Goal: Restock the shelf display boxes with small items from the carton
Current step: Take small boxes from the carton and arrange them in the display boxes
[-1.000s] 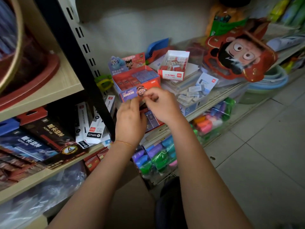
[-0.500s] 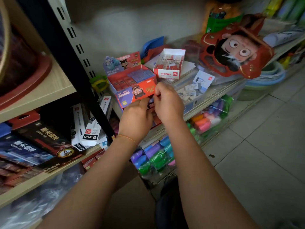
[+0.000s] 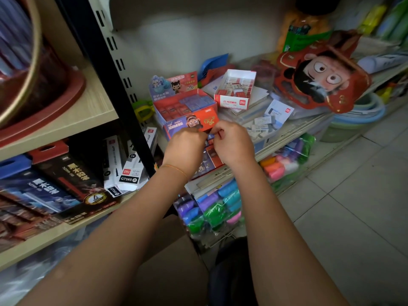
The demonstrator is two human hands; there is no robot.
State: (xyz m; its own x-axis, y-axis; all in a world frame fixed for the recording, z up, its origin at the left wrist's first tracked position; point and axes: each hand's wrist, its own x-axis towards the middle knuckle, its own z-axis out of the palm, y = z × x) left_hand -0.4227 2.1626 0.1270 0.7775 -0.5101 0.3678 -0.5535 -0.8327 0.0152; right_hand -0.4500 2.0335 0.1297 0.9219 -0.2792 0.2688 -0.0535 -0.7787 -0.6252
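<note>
While both arms reach forward, hands: left hand [image 3: 184, 149] and right hand [image 3: 234, 144] meet, fingers curled, at the near front of the red display box [image 3: 187, 111] on the shelf [image 3: 287, 133].
Grip: both pinch something small.
Hidden: pinched item unidentifiable; carton not discernible.

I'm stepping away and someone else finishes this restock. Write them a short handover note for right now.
Left hand and right hand: fingers of both curled together over something small at the front of the cartoon display box; the item itself is hidden.
Cartoon display box: on the shelf, rows of small red and blue packs showing inside.
White display box: behind it to the right, partly filled.
Brown carton: low between the forearms, contents not visible.
Left to do: place this item, then keep topping up both boxes.
</note>
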